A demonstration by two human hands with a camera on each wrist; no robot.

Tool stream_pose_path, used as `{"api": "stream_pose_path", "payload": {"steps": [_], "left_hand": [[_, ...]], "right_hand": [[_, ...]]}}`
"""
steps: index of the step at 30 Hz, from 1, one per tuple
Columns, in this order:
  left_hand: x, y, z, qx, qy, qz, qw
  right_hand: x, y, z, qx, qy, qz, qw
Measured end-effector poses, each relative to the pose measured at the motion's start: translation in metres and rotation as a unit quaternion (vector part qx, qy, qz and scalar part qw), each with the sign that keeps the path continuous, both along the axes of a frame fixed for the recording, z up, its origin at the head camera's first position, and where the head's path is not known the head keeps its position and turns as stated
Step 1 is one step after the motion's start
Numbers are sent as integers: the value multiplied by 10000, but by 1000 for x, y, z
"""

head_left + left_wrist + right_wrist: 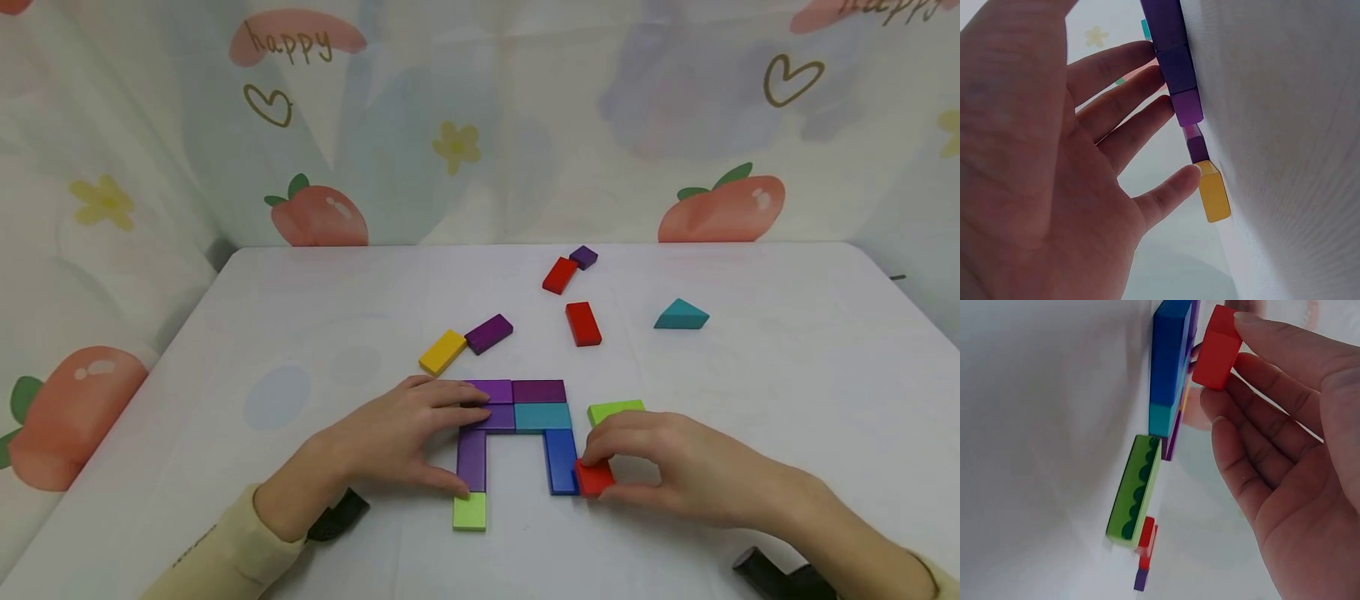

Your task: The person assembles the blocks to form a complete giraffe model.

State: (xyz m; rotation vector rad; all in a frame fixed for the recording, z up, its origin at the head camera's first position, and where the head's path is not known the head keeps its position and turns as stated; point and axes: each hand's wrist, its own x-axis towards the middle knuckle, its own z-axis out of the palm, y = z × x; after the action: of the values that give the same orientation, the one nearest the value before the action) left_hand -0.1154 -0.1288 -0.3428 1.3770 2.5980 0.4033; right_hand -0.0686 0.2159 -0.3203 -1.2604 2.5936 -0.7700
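Observation:
Flat coloured blocks lie joined in an arch shape on the white table. Its top has purple blocks (491, 390), a dark purple block (538, 392) and a teal block (542, 417). A purple block (472, 461) and a lime block (469, 512) form the left leg; a blue block (560, 462) forms the right. My left hand (393, 429) rests with extended fingers on the left side, its thumb near the lime block. My right hand (675, 462) pinches a red block (1218, 350) between thumb and fingers, raised off the table beside the blue block.
A green block (1132, 490) with a scalloped dark edge lies behind my right hand. Farther back are a yellow block (442, 352), a purple block (489, 333), two red blocks (583, 324), a small purple block (583, 257) and a teal triangle (681, 315). Patterned cloth hangs behind the table.

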Motion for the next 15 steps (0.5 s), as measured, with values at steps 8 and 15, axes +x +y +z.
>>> {"api": "stream_pose_path", "payload": {"steps": [8,15], "left_hand": [[0,0,0,7,-17,17,10000],[-1,0,0,-3,-60,15,10000]], "right_hand": [[4,-13,-1,-170,-194,322,9991],[7,-19,-5,-194,-24,534,9984]]}}
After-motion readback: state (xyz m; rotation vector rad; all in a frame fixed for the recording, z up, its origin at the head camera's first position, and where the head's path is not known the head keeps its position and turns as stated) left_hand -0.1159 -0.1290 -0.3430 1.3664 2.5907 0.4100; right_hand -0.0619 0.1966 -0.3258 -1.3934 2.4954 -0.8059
